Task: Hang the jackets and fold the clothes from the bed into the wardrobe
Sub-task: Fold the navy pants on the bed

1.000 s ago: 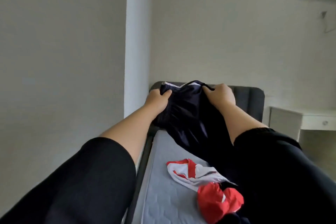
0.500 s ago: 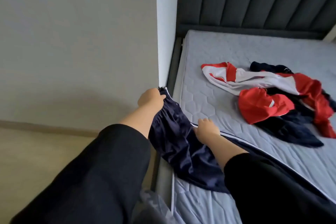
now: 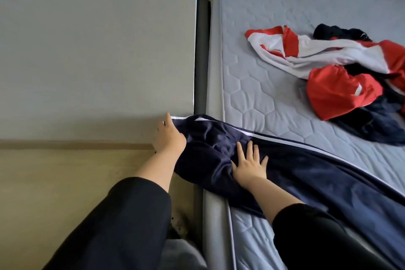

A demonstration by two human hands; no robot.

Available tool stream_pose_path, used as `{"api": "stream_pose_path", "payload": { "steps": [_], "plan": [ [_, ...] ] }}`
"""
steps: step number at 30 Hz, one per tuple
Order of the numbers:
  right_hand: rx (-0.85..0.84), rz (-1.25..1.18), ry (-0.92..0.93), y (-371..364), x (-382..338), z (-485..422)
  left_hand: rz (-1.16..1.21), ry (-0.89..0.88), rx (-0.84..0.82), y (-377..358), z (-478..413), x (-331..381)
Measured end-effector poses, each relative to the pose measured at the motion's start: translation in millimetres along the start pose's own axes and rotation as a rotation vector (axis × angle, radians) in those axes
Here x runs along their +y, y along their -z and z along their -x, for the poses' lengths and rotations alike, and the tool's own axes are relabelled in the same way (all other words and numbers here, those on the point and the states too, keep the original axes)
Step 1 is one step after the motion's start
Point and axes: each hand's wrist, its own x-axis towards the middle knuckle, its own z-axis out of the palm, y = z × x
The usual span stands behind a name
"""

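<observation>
While the navy trousers point(image 3: 306, 173) lie stretched across the near part of the mattress point(image 3: 263, 85), your left hand point(image 3: 168, 136) grips their waistband end, which hangs past the mattress's left edge over the dark bed frame point(image 3: 200, 50). Your right hand point(image 3: 251, 165) rests flat on the cloth just right of that edge, fingers spread, gripping nothing. A white stripe runs along the trousers' far side. Farther up the mattress, toward its right side, sits a heap of red, white and navy clothes point(image 3: 339, 76), well apart from the trousers.
</observation>
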Motion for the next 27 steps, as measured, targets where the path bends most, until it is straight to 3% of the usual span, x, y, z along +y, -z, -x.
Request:
{"api": "stream_pose_path", "payload": {
  "steps": [5, 9, 13, 19, 21, 24, 25, 27],
  "plan": [
    [0.007, -0.160, 0.121, 15.2, 13.7, 1.7, 0.033, -0.090, -0.078, -34.2, 34.9, 41.3],
    [0.159, -0.412, 0.233, 27.0, 66.6, 26.8, 0.092, -0.142, -0.127, -65.5, 85.0, 70.7],
    [0.285, -0.380, 0.217, 15.2, 121.7, 72.4, -0.158, -0.269, -0.089, -96.8, 133.2, 78.4],
    [0.385, -0.371, 0.179, -2.4, 166.2, 134.0, -0.407, -0.577, -0.284, -152.6, 203.2, 102.9],
    [0.535, -0.378, 0.163, -1.1, 181.9, 149.1, -0.442, -0.731, -0.334, -164.6, 220.1, 108.8],
    [0.818, -0.377, -0.059, 10.3, 216.3, 154.8, -0.513, -0.895, -0.359, -174.8, 230.1, 114.8],
    [0.796, -0.378, -0.184, 16.7, 230.9, 153.2, -0.542, -0.904, -0.342, -177.1, 231.0, 115.6],
    [0.555, -0.351, -0.418, 24.6, 264.3, 149.3, -0.606, -0.889, -0.288, -180.6, 232.8, 116.7]
  ]
}}
